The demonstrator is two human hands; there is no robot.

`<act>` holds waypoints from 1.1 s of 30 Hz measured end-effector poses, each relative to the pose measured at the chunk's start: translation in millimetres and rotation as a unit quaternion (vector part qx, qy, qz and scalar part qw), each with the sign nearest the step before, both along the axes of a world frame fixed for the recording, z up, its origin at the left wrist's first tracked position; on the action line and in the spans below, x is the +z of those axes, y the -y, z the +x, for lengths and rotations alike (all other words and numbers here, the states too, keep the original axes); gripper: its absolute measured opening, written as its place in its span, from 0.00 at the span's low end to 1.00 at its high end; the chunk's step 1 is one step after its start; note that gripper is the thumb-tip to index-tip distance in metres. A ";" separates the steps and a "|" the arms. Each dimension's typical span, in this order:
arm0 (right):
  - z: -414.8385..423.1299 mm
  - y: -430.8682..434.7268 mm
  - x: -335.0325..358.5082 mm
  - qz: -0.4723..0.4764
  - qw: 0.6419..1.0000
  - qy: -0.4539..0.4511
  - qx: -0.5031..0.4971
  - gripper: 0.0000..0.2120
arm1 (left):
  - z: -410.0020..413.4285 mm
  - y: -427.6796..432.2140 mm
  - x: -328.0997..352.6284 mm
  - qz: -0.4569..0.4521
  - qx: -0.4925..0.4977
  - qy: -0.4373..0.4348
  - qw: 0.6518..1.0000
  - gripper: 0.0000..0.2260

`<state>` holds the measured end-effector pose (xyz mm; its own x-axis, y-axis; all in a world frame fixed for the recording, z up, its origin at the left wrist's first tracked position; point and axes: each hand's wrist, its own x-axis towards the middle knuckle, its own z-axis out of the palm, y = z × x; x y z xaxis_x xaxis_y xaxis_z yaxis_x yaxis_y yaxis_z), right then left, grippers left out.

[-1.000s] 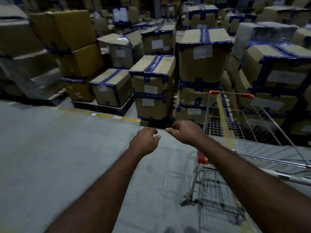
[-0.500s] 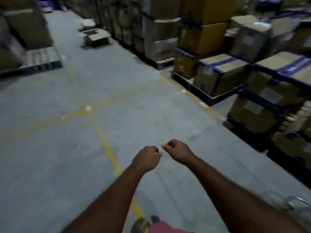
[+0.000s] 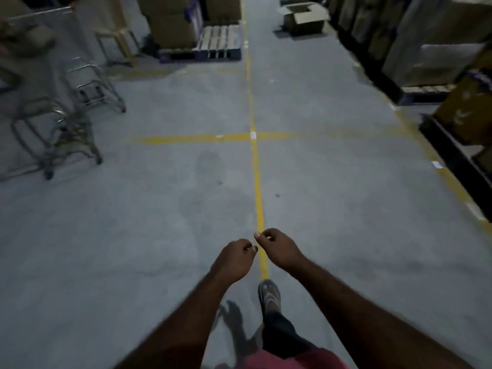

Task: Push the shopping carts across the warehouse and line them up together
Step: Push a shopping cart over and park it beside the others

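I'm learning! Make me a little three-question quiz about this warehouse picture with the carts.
1. True or false: the left hand is holding a cart.
2. Where do the shopping carts stand: A) left side, B) right side, C) straight ahead?
3. What colour are the floor lines?

Key: 1. False, both it and the right hand are empty, fingers curled. 2. A. 3. Yellow.
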<state>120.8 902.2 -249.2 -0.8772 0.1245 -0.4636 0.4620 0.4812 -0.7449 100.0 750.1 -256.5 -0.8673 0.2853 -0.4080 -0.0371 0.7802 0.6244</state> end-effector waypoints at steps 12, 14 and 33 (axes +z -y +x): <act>-252.8 39.2 3.9 0.039 0.990 0.012 0.137 0.26 | -207.0 67.9 16.5 0.006 0.185 -0.032 0.982 0.13; -289.3 57.6 9.4 0.037 0.987 0.009 0.158 0.25 | -234.6 83.5 21.5 0.011 0.207 -0.032 0.978 0.14; -652.8 352.2 54.2 0.034 0.976 -0.039 0.213 0.24 | -587.8 366.2 46.9 0.009 0.252 -0.078 0.964 0.13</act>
<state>-532.0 550.0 -195.0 -0.8885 -0.2309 -0.3965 0.1521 0.6672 -0.7292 -487.8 383.9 -209.7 -0.9479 -0.1834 -0.2604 -0.3140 0.6763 0.6664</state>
